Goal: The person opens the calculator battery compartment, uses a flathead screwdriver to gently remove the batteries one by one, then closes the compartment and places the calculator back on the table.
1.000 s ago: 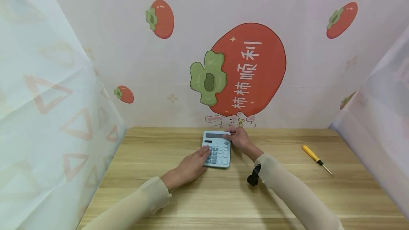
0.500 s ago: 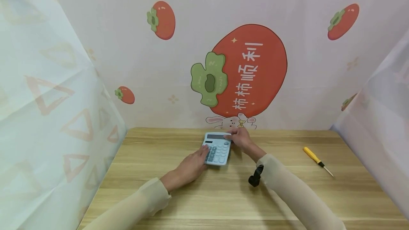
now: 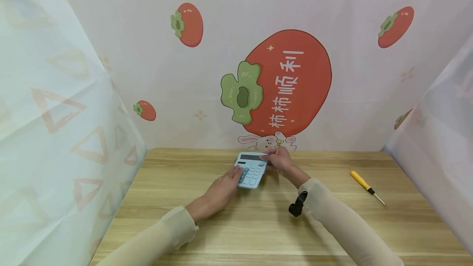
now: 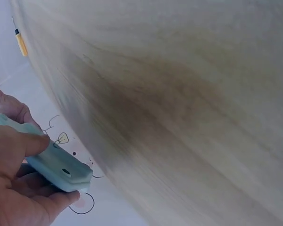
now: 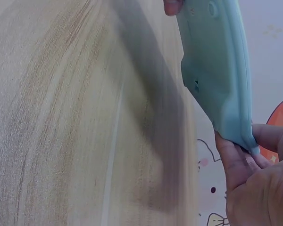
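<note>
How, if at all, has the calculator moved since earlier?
Yes: in the head view, the near end of the calculator has shifted toward the back edge of the table; far end barely moved.

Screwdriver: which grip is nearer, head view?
Right. The right grip is left of the screwdriver, on the calculator's top right corner; the left grip is farther left.

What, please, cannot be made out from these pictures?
Head view: lower left edge of the calculator, covered by the left hand.
Head view: any symbols on its keys, too small to read.
Left wrist view: part of the right hand, cut off by the left edge.
Right wrist view: the calculator's key side, turned away from the camera.
</note>
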`<state>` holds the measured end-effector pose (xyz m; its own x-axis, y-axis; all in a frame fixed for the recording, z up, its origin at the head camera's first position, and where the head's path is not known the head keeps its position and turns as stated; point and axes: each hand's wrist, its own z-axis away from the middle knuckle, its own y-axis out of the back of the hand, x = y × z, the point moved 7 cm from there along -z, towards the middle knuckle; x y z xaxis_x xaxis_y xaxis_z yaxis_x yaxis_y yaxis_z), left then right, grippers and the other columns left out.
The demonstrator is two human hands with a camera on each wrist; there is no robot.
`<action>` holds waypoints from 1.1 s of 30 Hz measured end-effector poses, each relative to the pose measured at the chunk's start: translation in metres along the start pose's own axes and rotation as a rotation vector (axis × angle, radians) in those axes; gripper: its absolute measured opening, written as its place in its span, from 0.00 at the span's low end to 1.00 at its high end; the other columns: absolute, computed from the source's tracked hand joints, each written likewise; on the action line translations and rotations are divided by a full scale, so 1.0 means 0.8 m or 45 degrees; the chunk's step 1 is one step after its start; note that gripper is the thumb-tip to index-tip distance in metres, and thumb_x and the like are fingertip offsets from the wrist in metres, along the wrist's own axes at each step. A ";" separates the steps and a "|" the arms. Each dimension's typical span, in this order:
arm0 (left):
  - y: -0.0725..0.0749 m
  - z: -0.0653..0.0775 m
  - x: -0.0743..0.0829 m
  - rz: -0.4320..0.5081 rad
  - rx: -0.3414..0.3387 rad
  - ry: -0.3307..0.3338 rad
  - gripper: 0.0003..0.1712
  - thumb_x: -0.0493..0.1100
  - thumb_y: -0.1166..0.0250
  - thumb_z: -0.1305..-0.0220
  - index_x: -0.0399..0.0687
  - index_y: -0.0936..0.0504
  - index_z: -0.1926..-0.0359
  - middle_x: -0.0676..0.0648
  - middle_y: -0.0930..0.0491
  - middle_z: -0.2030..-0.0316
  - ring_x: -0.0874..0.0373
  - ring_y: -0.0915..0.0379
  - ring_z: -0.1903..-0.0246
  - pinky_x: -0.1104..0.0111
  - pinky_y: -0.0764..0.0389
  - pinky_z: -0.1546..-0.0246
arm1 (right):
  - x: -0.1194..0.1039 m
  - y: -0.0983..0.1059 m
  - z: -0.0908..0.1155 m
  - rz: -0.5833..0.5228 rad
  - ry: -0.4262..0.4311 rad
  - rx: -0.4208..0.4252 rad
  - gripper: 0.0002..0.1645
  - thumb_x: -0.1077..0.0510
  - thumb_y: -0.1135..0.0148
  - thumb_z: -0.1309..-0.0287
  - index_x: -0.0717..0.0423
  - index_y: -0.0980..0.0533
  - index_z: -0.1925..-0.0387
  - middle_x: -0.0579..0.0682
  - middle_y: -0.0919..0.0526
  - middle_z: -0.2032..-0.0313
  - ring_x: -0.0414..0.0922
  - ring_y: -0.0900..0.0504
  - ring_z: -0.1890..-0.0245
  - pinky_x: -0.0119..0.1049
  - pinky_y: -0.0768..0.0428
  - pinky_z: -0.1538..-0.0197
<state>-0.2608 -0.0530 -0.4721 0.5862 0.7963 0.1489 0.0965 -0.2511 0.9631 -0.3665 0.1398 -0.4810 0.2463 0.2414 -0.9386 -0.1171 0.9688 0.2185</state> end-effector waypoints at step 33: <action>0.031 -0.008 -0.018 0.463 0.235 0.115 0.18 0.33 0.39 0.23 0.34 0.21 0.36 0.35 0.13 0.46 0.42 0.13 0.48 0.53 0.12 0.50 | -0.030 0.002 0.027 0.120 0.317 -0.032 0.22 0.51 0.41 0.21 0.62 0.15 0.41 0.59 0.13 0.49 0.42 0.15 0.57 0.47 0.13 0.43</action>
<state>-0.2716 -0.0674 -0.4489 0.5363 0.6805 0.4993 0.0435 -0.6130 0.7888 -0.3519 0.1368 -0.4527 -0.0108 0.3061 -0.9519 -0.1527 0.9403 0.3041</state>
